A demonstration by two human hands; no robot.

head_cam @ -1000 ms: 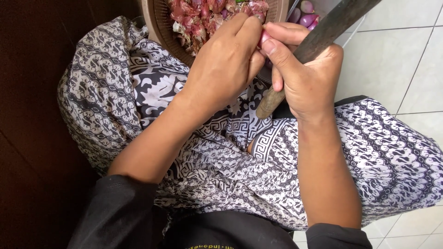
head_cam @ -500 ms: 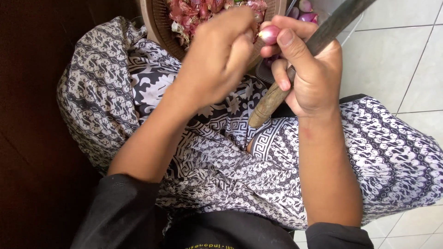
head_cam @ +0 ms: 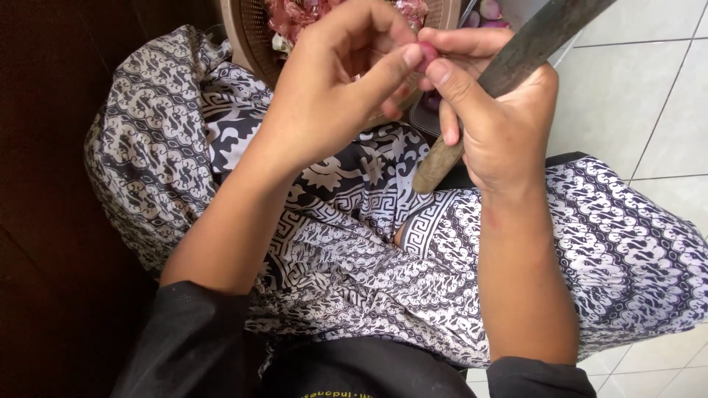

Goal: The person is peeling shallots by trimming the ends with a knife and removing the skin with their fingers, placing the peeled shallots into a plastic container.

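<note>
My left hand (head_cam: 332,88) pinches a small pink shallot (head_cam: 426,53) between thumb and fingers. My right hand (head_cam: 501,110) grips a knife (head_cam: 546,33) with a wooden handle (head_cam: 436,163); its dark blade points up and to the right, and the right thumb and forefinger also touch the shallot. Both hands hover over my lap, just in front of a brown plastic basket (head_cam: 247,44) that holds reddish shallot skins (head_cam: 295,15).
My lap is covered by black-and-white patterned cloth (head_cam: 354,250). Several peeled pink shallots (head_cam: 490,11) lie in a container at the top right. White floor tiles (head_cam: 641,110) run along the right, and dark wood (head_cam: 51,221) fills the left.
Both hands have come nearer the camera and lower in view. The shallot, hidden a second ago, now shows between the fingertips. The knife handle has tilted slightly.
</note>
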